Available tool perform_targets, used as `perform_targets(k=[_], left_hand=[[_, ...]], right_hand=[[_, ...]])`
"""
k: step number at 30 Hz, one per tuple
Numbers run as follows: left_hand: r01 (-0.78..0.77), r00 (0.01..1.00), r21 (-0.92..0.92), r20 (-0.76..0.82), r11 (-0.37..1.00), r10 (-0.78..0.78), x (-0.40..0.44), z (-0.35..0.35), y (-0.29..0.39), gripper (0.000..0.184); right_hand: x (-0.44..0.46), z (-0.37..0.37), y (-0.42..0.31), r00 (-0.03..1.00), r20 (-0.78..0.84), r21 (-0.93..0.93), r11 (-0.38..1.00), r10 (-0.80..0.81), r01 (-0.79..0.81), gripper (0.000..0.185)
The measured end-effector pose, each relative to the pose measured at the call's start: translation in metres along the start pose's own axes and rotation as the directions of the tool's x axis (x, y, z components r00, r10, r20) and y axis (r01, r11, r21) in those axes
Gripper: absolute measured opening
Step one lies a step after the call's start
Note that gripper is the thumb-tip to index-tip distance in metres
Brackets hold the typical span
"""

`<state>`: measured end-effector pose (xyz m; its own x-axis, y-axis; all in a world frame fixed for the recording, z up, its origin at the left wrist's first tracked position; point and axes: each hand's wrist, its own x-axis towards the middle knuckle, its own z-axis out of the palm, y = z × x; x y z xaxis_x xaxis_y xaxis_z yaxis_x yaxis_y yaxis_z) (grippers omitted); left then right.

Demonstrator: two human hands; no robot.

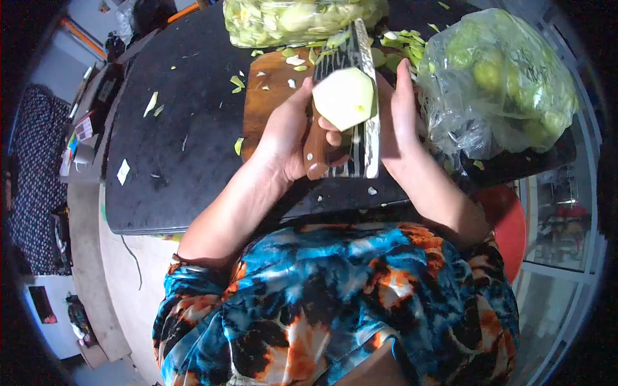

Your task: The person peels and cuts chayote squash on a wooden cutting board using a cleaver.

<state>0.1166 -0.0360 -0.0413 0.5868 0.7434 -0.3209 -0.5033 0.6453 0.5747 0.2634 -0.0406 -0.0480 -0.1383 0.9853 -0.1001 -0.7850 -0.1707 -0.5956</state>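
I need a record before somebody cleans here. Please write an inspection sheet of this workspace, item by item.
Surface: black table and wooden board, both with scraps.
Job's things: broad knife with wooden handle; pale cut piece before its blade.
Clutter: green peel; bag of green produce at right; cut pieces in clear plastic at far side.
Hands: left hand at handle and piece, right hand beside blade; grips partly hidden.
Cables: thin dark cord beside table, type unclear.
Surroundings: red seat-like object at right, white cup at left.
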Motion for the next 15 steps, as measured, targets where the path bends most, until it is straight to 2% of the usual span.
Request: perform_targets(k=[3, 4, 5, 7, 8, 11, 12, 13, 14, 15], left_hand=[[0.004, 0.999, -0.249, 0.047, 0.969, 0.008, 0.0, -0.003, 0.013, 0.035], [-0.019, 0.995, -0.245, 0.09, 0.969, 0.043, -0.003, -0.01, 0.019, 0.036], [-0.081, 0.99, -0.246, 0.089, 0.966, 0.105, -0.008, -0.012, 0.026, 0.037], [-0.171, 0.982, -0.16, 0.058, 0.972, 0.182, -0.014, -0.021, 0.041, 0.038], [-0.203, 0.978, -0.184, 0.009, 0.962, 0.208, -0.019, -0.023, 0.045, 0.038], [-0.253, 0.967, -0.149, -0.06, 0.956, 0.246, -0.028, -0.029, 0.05, 0.04], [-0.268, 0.963, -0.126, -0.076, 0.955, 0.26, -0.031, -0.028, 0.05, 0.039], [-0.289, 0.956, -0.102, -0.093, 0.952, 0.28, -0.034, -0.028, 0.05, 0.039], [-0.31, 0.936, -0.046, -0.188, 0.95, 0.297, -0.035, -0.024, 0.049, 0.039], [-0.299, 0.943, -0.039, -0.166, 0.953, 0.289, -0.034, -0.032, 0.05, 0.037]], right_hand=[[0.007, -0.004, -0.004, 1.0, -0.009, 0.122, 0.992, 0.025, -0.023, 0.061], [0.007, -0.005, -0.007, 0.99, -0.138, 0.062, 0.998, -0.004, 0.012, 0.053], [0.007, -0.01, -0.012, 0.996, -0.085, 0.041, 0.999, -0.012, 0.015, 0.046], [-0.002, -0.012, -0.02, 0.996, 0.015, -0.036, 0.995, -0.094, 0.094, 0.044], [0.001, -0.023, -0.023, 0.991, 0.089, 0.004, 0.995, -0.099, 0.099, 0.039], [-0.025, -0.01, -0.049, 0.967, 0.141, -0.262, 0.933, -0.214, 0.245, 0.04], [-0.038, -0.019, -0.074, 0.951, 0.266, -0.376, 0.892, -0.157, 0.252, 0.047], [-0.054, -0.037, -0.1, 0.959, 0.258, -0.474, 0.849, -0.118, 0.232, 0.047], [-0.075, -0.071, -0.137, 0.916, 0.369, -0.626, 0.686, -0.158, 0.371, 0.047], [-0.106, -0.052, -0.155, 0.925, 0.062, -0.925, 0.325, -0.376, 0.195, 0.046]])
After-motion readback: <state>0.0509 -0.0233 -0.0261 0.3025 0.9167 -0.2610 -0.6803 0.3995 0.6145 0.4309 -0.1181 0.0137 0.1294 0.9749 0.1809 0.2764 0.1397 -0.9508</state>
